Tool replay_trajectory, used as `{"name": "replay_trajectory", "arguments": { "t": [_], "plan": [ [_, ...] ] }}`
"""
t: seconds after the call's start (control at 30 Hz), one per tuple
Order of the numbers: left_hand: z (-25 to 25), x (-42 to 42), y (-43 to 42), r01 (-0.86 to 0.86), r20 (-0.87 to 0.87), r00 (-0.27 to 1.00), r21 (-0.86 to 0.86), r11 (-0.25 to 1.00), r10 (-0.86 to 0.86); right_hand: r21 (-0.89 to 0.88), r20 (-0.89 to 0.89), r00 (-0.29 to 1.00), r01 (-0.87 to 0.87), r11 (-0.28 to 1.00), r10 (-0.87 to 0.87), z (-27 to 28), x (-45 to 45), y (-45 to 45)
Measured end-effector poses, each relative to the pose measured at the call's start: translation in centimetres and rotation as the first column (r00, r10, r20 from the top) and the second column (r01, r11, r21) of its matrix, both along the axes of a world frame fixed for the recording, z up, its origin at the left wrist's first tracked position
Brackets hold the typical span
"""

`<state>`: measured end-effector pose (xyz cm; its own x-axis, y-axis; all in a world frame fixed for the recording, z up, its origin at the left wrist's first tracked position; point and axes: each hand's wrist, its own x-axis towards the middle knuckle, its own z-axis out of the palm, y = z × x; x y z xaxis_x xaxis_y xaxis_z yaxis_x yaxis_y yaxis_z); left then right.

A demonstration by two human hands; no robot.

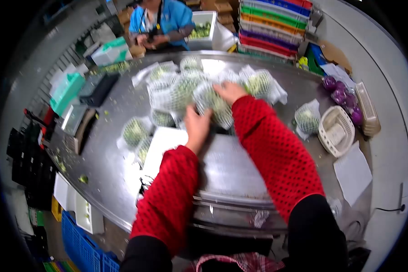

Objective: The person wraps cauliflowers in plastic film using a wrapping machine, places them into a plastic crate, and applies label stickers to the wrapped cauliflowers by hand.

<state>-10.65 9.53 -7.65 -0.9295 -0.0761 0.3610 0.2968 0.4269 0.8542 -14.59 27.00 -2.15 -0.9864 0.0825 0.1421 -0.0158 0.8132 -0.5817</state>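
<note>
Shiny metal makes up the big table (106, 174), with bright crates (271, 38) stacked behind it and a person (179, 16) in blue across from it. A green veg (220, 109) in a white net sits near the middle, at the front of a pile (179, 93) of netted veg. The left hand (198, 128) is at its near side, thumb and fingers spread a bit wide. The right hand (230, 92) touches its top with bent fingers, but I cannot tell how tight that grip is. The veg looks firm and a bit heavy, while the net looks soft and may slide. It seems best to hold it around its 2 fat sides, gently, so it does not bruise.
</note>
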Motion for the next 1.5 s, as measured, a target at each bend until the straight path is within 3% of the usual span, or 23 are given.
{"name": "replay_trajectory", "arguments": {
  "t": [0.1,0.17,0.3,0.33,0.37,0.5,0.53,0.57,0.63,0.7,0.8,0.9,0.93,0.97,1.07,1.13,1.17,1.2,1.23,1.3,1.4,1.43,1.5],
  "plan": [
    [7.1,2.2,-3.4,0.150,0.138,0.965,0.397,0.906,-0.221,-0.026,-0.189,0.976,-0.111,0.993,0.104,6.0,8.6,0.9],
    [11.5,5.9,-5.3,0.299,0.194,0.886,0.456,0.838,-0.422,-0.068,-0.198,0.975,-0.117,0.991,0.101,8.0,15.2,-0.3],
    [10.4,12.9,-8.2,0.405,0.434,0.779,0.204,0.891,-0.453,-0.091,-0.092,0.995,-0.042,0.995,0.033,5.0,25.8,-3.8],
    [5.7,12.7,-8.5,0.430,0.292,0.844,0.132,0.893,-0.450,-0.088,-0.112,0.993,-0.044,0.995,0.034,2.3,26.8,-4.2],
    [6.1,14.0,-8.1,0.352,0.317,0.819,0.381,0.855,-0.478,-0.085,-0.113,0.993,-0.036,0.996,0.027,3.0,27.6,-4.7],
    [9.8,16.1,-11.3,0.312,0.423,0.788,0.350,0.883,-0.446,0.028,-0.112,0.988,0.111,0.993,-0.107,6.0,30.1,-4.9],
    [8.7,16.1,-13.9,0.348,0.175,0.925,-0.041,0.937,-0.336,-0.017,-0.204,0.968,0.147,0.989,-0.147,6.1,31.3,-3.5],
    [7.6,16.2,-16.8,0.214,-0.138,0.947,-0.407,0.888,-0.292,0.013,0.017,0.982,0.188,0.982,-0.188,7.7,33.7,-2.3],
    [8.8,19.7,-21.4,0.115,-0.003,0.979,-0.816,0.566,-0.204,0.324,0.152,0.956,0.190,0.927,-0.249,6.6,38.6,-1.2],
    [8.1,20.8,-22.2,0.156,0.103,0.984,-0.893,0.421,-0.146,0.319,0.417,0.877,0.106,0.942,-0.240,5.6,40.5,-2.7],
    [7.9,19.9,-20.9,0.414,0.346,0.910,-0.747,0.520,-0.228,0.335,0.434,0.866,0.102,0.937,-0.249,3.3,39.1,-4.3],
    [5.4,19.5,-21.7,0.477,0.276,0.878,-0.432,0.766,-0.391,-0.240,0.320,0.947,0.121,0.963,-0.040,1.7,39.7,-3.8],
    [6.0,20.4,-23.2,0.550,0.420,0.794,-0.189,0.813,-0.440,-0.498,0.531,0.847,0.329,0.803,-0.018,5.8,41.3,-4.9],
    [9.5,22.5,-24.7,0.551,0.633,0.606,0.102,0.828,-0.481,-0.671,0.451,0.889,0.285,0.684,0.072,7.1,43.7,-5.2],
    [16.2,27.3,-27.3,0.337,0.455,0.413,0.729,0.596,-0.789,-0.857,0.362,0.927,0.288,0.428,0.100,14.3,47.3,-8.3],
    [17.9,23.8,-25.2,0.439,-0.015,0.608,0.840,0.320,-0.794,-0.986,-0.106,0.987,-0.120,0.117,0.118,15.9,43.4,-8.3],
    [18.1,21.3,-24.0,0.423,-0.148,0.671,0.881,0.211,-0.726,-0.957,-0.267,0.963,-0.260,0.129,-0.036,16.5,39.8,-9.7],
    [19.0,18.4,-20.9,0.374,-0.166,0.789,0.894,0.248,-0.592,-0.903,-0.425,0.885,-0.399,0.162,-0.189,16.9,36.1,-11.1],
    [18.6,14.7,-18.1,0.512,-0.254,0.819,0.730,0.453,-0.515,-0.831,-0.470,0.862,-0.358,0.426,-0.190,15.2,31.8,-10.4],
    [9.7,7.4,-15.0,0.367,0.078,0.893,0.444,0.817,-0.443,-0.605,-0.410,0.893,-0.115,0.788,-0.185,7.9,26.6,-8.0],
    [4.6,9.9,-12.9,0.500,0.305,0.660,0.503,0.705,-0.686,-0.550,-0.099,0.987,0.051,0.833,-0.126,1.4,27.3,-5.7],
    [3.2,9.9,-12.8,0.657,0.097,0.645,0.437,0.615,-0.758,-0.694,-0.175,0.981,-0.066,0.716,-0.079,1.2,27.6,-6.6],
    [5.7,9.7,-14.5,0.754,0.181,0.640,0.042,0.656,-0.747,-0.779,-0.222,0.975,-0.168,0.603,-0.015,2.2,27.7,-6.9]
  ]
}}
